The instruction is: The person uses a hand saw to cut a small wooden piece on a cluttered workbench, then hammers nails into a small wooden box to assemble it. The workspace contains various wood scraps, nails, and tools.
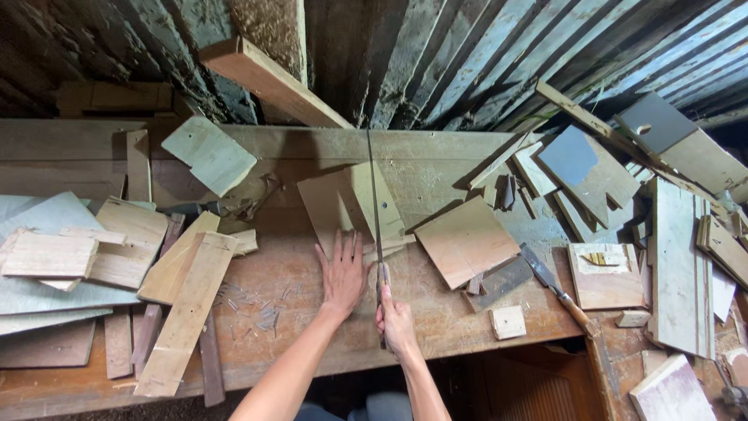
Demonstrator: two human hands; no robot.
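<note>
- Left hand: flat, fingers spread, gripping nothing; presses a plywood piece onto the workbench, apparently to keep it from shifting.
- Right hand: closed round the handle of a handsaw, blade on edge across the plywood piece, just beside the left hand.
- Plywood piece: mid-bench, under the blade.
- Chisel: lying idle to the right.
- Nails: scattered left of the hands.
- Wood offcuts: piled at both sides.
</note>
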